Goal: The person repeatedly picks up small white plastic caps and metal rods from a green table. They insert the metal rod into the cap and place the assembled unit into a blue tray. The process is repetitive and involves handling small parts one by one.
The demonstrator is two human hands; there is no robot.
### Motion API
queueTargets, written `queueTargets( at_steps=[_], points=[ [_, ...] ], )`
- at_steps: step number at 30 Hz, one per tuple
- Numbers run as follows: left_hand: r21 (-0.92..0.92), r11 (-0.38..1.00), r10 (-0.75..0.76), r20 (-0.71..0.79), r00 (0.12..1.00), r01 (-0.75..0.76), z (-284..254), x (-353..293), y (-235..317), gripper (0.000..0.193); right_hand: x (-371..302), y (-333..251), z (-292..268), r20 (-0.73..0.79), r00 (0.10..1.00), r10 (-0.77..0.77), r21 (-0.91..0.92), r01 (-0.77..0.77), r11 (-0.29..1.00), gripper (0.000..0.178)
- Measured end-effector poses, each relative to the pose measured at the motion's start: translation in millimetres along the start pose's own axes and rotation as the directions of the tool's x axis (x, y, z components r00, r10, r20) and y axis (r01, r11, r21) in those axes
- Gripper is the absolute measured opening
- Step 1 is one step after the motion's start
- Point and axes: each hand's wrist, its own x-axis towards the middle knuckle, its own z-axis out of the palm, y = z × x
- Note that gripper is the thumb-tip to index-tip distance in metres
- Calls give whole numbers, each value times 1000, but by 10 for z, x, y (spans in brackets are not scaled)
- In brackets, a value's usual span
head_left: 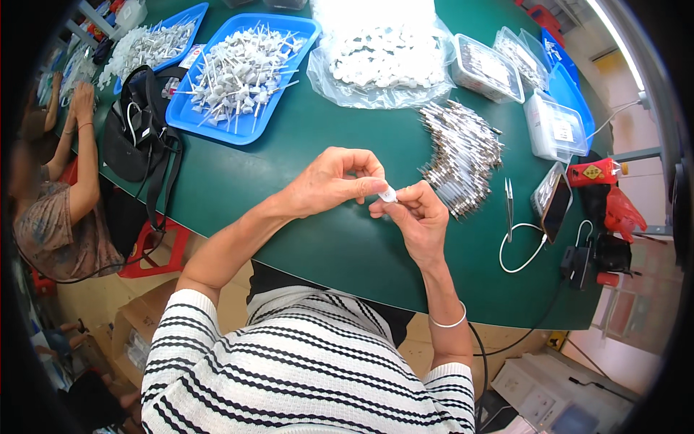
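Note:
Above the green table (pixel 325 253), my left hand (pixel 336 181) and my right hand (pixel 419 217) meet fingertip to fingertip. Between them is a small white plastic piece (pixel 388 194), rounded and partly covered by my fingers. My left thumb and forefinger pinch it from one side, my right thumb and fingers from the other. Beyond my right hand lies a spread pile of thin metal-tipped rods (pixel 463 155). Farther off, a clear bag (pixel 340 83) carries many flat white pieces (pixel 390 61).
At the back left, a blue tray (pixel 253 134) holds white parts with stems; a black bag (pixel 130 145) sits beside it. Plastic boxes (pixel 488 72), tweezers (pixel 509 206), a phone (pixel 557 206) and a white cable (pixel 522 269) lie to the right. Another person (pixel 65 217) works at far left.

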Motion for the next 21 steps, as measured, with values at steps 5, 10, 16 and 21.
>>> queueTargets(
  at_steps=[5,10,16,21],
  points=[
    [-109,984,-135,83,987,143,36,24,67,14,-5,-31,24,-16,1000,-11,59,12,998,6],
    [-183,972,-124,144,982,149,-32,25,19,14,9,-67,-34,5,996,-92,-259,90,962,16],
    [39,990,138,-199,970,-133,-378,-93,221,13,-117,-439,-544,-293,881,-372,-688,76,721,8],
    [929,370,822,-323,470,-7,-1000,-239,639,10,-465,-444,-827,-179,918,-353,-934,-46,355,6]
  ],
)
